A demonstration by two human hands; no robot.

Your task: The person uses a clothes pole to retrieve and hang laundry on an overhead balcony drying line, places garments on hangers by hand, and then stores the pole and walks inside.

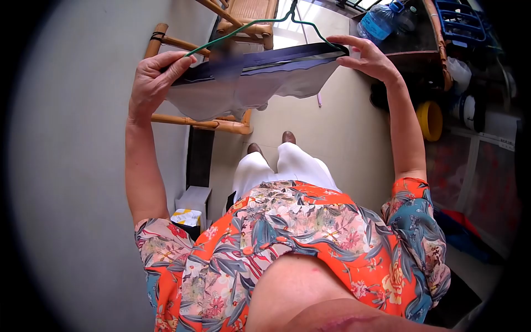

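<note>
A light grey garment [215, 99] with a dark navy band along its top hangs from a green wire hanger [251, 23], held up in front of me. At the left end, my left hand [155, 83] pinches the band and the hanger's corner between thumb and fingers. My right hand [368, 58] grips the other end, with the thumb below and the fingers above the band. The cloth stretches between both hands and sags in folds below. Part of it is blurred, so the exact kind of garment is unclear.
Bamboo furniture [207, 124] stands ahead on the left by the wall [77, 155]. To the right, a dark shelf [412, 55] bears a large water bottle [377, 23] and a blue basket [459, 22]. A yellow container [429, 120] sits lower. A box [194, 202] is at lower left.
</note>
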